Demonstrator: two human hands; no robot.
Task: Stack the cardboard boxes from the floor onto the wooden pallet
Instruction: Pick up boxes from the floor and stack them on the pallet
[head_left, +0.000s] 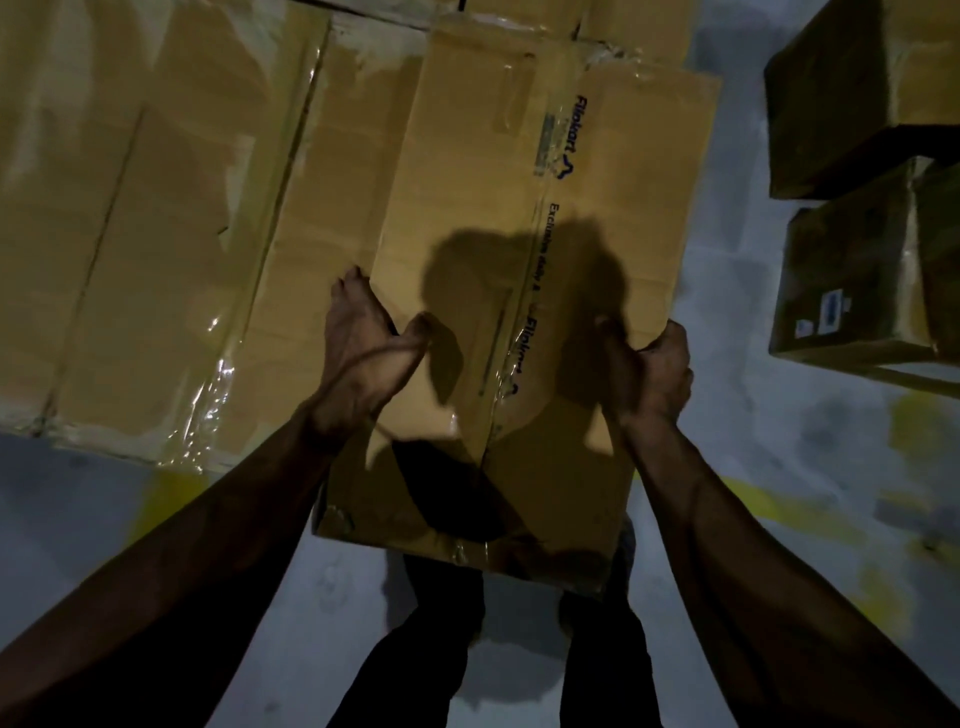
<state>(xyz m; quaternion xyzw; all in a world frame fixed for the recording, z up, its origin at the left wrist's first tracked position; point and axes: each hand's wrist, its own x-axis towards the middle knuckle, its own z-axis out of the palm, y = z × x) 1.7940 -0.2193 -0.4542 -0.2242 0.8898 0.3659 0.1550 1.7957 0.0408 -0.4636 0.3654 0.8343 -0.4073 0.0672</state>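
Hands grip one taped carton (519, 291) at frame centre: left hand (363, 343) clamps its left edge, right hand (649, 369) its right. It overhangs stacked boxes (156, 234) upper left. Best keep it level and square its edges before letting go.

Dim grey floor (779, 364), yellow paint patches (171, 499)

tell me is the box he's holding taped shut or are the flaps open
Taped shut: on the held box both top flaps lie flat, with printed tape running down the seam.
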